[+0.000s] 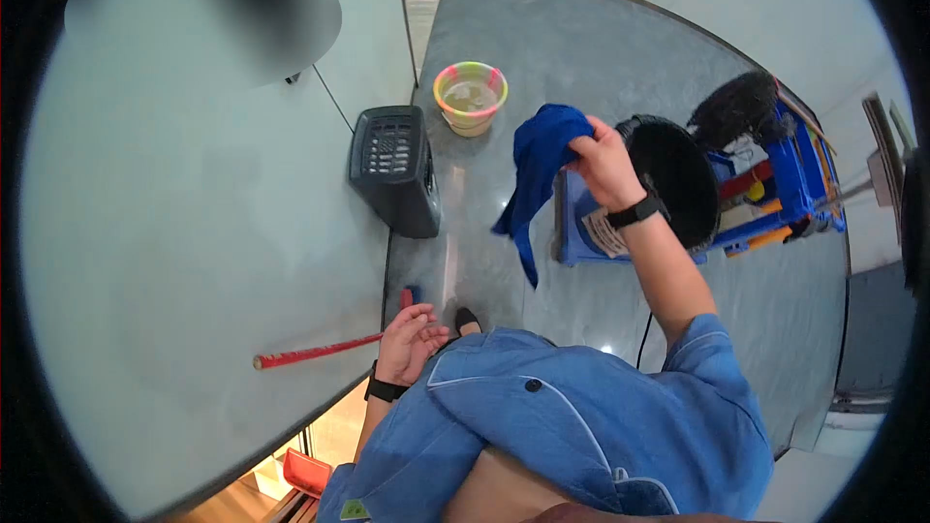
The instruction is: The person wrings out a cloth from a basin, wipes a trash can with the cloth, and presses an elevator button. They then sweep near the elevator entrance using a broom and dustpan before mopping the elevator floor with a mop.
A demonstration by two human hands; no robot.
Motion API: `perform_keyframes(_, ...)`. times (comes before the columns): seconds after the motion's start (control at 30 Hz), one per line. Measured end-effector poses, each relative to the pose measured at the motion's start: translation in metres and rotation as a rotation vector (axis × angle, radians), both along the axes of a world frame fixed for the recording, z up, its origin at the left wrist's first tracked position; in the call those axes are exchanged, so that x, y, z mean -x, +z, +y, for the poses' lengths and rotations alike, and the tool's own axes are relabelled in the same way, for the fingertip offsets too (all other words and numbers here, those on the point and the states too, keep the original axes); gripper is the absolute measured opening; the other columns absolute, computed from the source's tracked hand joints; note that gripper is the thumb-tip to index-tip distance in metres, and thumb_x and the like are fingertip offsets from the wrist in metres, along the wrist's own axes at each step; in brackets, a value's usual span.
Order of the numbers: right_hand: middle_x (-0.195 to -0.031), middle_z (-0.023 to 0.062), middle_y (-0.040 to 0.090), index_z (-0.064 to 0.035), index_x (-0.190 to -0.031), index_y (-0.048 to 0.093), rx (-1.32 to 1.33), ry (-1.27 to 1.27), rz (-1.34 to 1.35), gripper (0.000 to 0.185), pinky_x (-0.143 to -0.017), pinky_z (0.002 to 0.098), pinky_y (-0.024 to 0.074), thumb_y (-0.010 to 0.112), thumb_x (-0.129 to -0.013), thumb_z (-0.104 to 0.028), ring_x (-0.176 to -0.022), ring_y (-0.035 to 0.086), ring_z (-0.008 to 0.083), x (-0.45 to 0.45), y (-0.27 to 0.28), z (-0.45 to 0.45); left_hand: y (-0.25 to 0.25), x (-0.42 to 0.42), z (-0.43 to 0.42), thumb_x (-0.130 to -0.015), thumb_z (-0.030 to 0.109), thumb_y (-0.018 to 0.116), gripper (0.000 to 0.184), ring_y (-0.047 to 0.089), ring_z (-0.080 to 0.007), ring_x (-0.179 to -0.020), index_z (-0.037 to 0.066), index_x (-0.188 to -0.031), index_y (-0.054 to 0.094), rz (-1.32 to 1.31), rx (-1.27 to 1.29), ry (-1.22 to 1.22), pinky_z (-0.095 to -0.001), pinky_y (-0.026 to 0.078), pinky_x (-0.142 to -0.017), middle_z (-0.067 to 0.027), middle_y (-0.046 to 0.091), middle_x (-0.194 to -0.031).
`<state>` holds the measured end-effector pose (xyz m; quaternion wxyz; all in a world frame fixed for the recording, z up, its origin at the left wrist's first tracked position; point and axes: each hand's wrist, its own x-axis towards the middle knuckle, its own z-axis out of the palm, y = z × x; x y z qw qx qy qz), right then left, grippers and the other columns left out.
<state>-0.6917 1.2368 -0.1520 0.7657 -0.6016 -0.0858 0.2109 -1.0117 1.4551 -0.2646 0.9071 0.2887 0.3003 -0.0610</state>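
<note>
My right hand (pixel 610 167) pinches a dark blue cloth (pixel 547 150) by its upper edge, and the cloth hangs down in folds. It is held up between the small bucket and a round bin lined with a black bag (pixel 673 184). Low in front of my body is my left hand (pixel 412 341), fingers loosely curled and apart, nothing seen in them. Beside it a red-wrapped stick (pixel 315 353) leans out to the left; its far part passes behind the hand. A light-coloured bucket with a pink and yellow rim (pixel 472 108) holds cloudy water on the floor.
A dark grey slotted bin (pixel 392 174) stands against the pale wall panel (pixel 194 232). To the right is a blue cleaning cart (pixel 799 179) with a dark fluffy mop head (pixel 736 111). A red dustpan-like piece (pixel 307 472) shows at lower left. A cord (pixel 644 339) runs along the floor.
</note>
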Motion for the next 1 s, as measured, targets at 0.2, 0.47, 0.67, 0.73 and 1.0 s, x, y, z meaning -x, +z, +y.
perform_keyframes(0.2,-0.09,0.0075,0.064,-0.001,-0.102,0.057,0.069,-0.072,-0.125,0.02,-0.064,0.0316,0.0547,0.052,-0.082,-0.003,-0.079,0.064,0.0179,-0.17,-0.004,0.071,0.024,-0.045,0.033,-0.092,0.011,0.051,0.027,0.061,-0.0265,-0.087,0.001,-0.117,0.049,-0.027,-0.034,0.13,-0.0394,0.05,-0.079,-0.0111,0.055,-0.099)
perform_keyframes(0.47,-0.097,0.0116,0.061,0.0026,-0.105,0.054,0.083,-0.132,-0.042,0.024,-0.067,0.0348,0.0556,0.056,-0.082,-0.002,-0.083,0.063,0.0218,-0.389,-0.075,0.162,0.015,-0.103,0.03,-0.092,0.014,0.052,0.029,0.062,-0.0248,-0.087,0.001,-0.118,0.048,0.15,-0.148,0.474,-0.0393,0.051,-0.079,-0.0098,0.055,-0.1)
perform_keyframes(0.67,-0.094,0.0114,0.058,0.0044,-0.119,0.044,0.128,-0.115,0.11,0.044,-0.066,0.0363,0.054,0.062,-0.081,-0.008,-0.081,0.06,0.0227,-0.491,-0.172,0.208,0.014,-0.166,0.004,-0.091,0.017,0.053,0.031,0.061,-0.026,-0.087,0.002,-0.117,0.048,0.301,-0.16,0.611,-0.0396,0.052,-0.079,-0.01,0.054,-0.101)
perform_keyframes(0.73,-0.091,0.0129,0.057,0.0043,-0.129,0.034,0.263,-0.071,0.163,0.061,-0.056,0.0338,0.051,0.066,-0.08,-0.014,-0.069,0.058,0.0209,-0.495,-0.192,0.204,0.016,-0.186,-0.001,-0.091,0.017,0.053,0.03,0.061,-0.0267,-0.087,0.002,-0.116,0.05,0.369,-0.173,0.579,-0.0402,0.052,-0.079,-0.0107,0.054,-0.102)
perform_keyframes(1.0,-0.075,0.0068,0.065,-0.0027,-0.086,0.062,0.595,1.0,-0.039,0.012,-0.056,0.0341,0.0503,0.057,-0.078,-0.01,-0.062,0.063,0.0184,-0.301,-0.247,0.079,0.011,-0.231,-0.012,-0.091,0.018,0.053,0.029,0.061,-0.0258,-0.085,0.001,-0.114,0.051,0.298,-0.216,0.361,-0.0395,0.051,-0.077,-0.0096,0.056,-0.099)
